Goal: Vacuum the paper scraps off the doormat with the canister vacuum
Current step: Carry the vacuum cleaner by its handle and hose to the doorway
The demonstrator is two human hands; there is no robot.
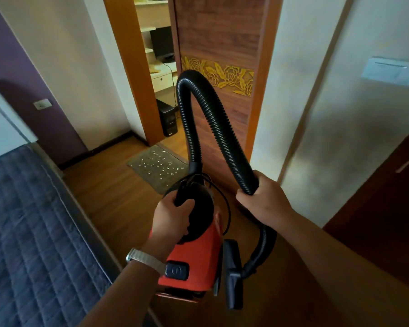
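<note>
So you've got the red-orange plastic canister vacuum by its black rounded top handle. Your left hand is wrapped round that handle, fingers curled under the edge, and there's a silver mesh-band watch on that wrist. From this angle I can't tell if the body is resting on the brown wooden plank floor or hanging just above it.

Your right hand is closed in a fist round the black ribbed flexible hose. The hose climbs from the far end of the canister, makes a tall loop in front of the door, and drops down into your grip. Below your hand it curves on to the black flat floor nozzle, which sits just to the right of the canister, near you. A thin black power cord is looped loosely by the handle.

The grey-brown rectangular doormat lies farther off, on the floor right at the doorway, a bit left of the hose. The small white paper scraps are scattered all over it, and the nozzle is well apart from them.

A blue-grey quilted bed fills the near left. The dark wooden door with a gold carved rose band stands behind the hose loop, and a white wall switch plate is on the right wall.
</note>
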